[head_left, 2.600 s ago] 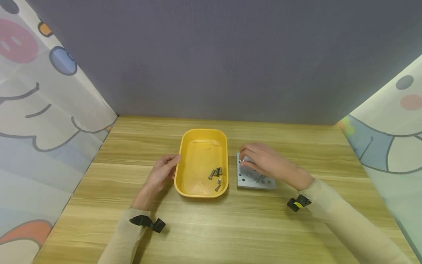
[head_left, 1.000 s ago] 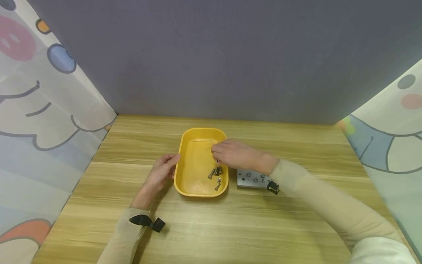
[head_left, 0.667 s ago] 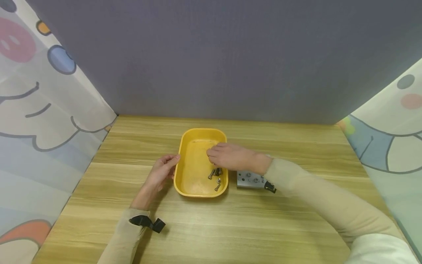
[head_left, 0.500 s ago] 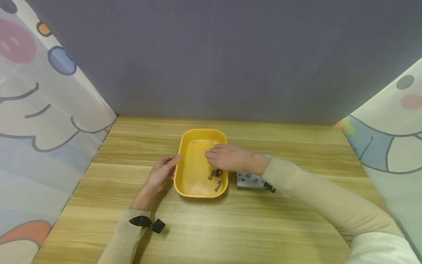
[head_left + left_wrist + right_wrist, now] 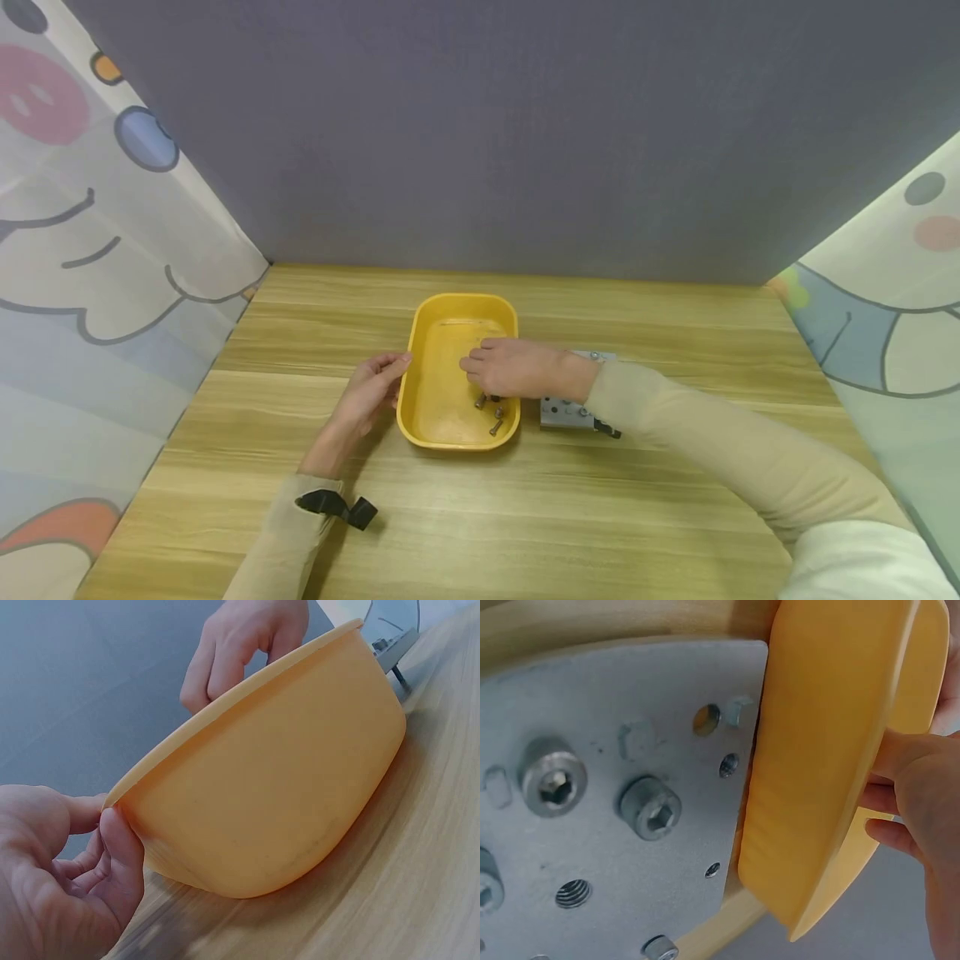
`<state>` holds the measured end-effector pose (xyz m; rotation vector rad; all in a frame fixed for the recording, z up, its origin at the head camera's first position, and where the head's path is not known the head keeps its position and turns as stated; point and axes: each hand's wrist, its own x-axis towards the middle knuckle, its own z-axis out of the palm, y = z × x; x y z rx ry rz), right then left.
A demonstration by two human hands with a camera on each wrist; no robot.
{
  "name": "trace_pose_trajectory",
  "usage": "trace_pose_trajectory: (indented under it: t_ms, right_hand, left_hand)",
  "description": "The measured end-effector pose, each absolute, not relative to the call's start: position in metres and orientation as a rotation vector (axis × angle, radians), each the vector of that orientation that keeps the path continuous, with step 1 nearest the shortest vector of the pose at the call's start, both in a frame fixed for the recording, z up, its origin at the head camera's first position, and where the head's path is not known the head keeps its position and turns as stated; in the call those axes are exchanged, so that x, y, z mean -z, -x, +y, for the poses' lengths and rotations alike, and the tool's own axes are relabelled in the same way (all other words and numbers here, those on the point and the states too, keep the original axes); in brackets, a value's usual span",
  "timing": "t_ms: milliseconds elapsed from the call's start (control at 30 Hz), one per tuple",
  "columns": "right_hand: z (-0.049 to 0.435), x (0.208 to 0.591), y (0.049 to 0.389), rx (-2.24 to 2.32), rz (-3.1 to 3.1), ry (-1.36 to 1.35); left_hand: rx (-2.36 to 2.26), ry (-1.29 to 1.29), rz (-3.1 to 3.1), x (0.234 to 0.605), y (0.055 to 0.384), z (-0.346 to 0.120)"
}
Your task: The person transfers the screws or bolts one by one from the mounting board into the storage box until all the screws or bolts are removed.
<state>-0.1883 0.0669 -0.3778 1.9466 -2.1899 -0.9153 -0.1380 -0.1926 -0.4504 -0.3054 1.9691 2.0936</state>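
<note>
My left hand (image 5: 365,393) pinches the left rim of a yellow plastic tray (image 5: 452,445), thumb on top and fingers beneath it, as the left wrist view shows. My right hand (image 5: 513,368) reaches over the tray's right wall, its fingers bent down inside. Just below those fingers lie several metal bolts, partly covered by the hand; a small bolt (image 5: 496,427) shows near the front. In the right wrist view the tray wall hides some fingertips, and I cannot tell whether they hold a bolt. Under my right wrist sits a grey metal block (image 5: 600,859) with holes and socket head bolts (image 5: 650,808) in it.
The tray and block stand side by side on a wooden table (image 5: 450,525). A dark grey panel (image 5: 480,142) rises behind the table. Printed curtains (image 5: 150,250) hang at both sides.
My right hand has moved left from the block to the tray, a small metal piece at its fingers on the way, then lowered toward the bolts. My left hand has stayed on the rim.
</note>
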Motion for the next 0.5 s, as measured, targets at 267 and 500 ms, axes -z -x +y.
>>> trace_pose_trajectory:
  t_ms: [267, 500]
  right_hand:
    - [0.0614, 0.3799, 0.1869, 1.027, -2.158, -1.943]
    - [0.0576, 0.3829, 0.1851, 1.063, -2.142, -1.957]
  left_hand:
    - [-2.103, 0.320, 1.964, 0.4511, 0.1389, -0.1922]
    - [-2.104, 0.313, 1.965, 0.4498, 0.1375, -0.1926]
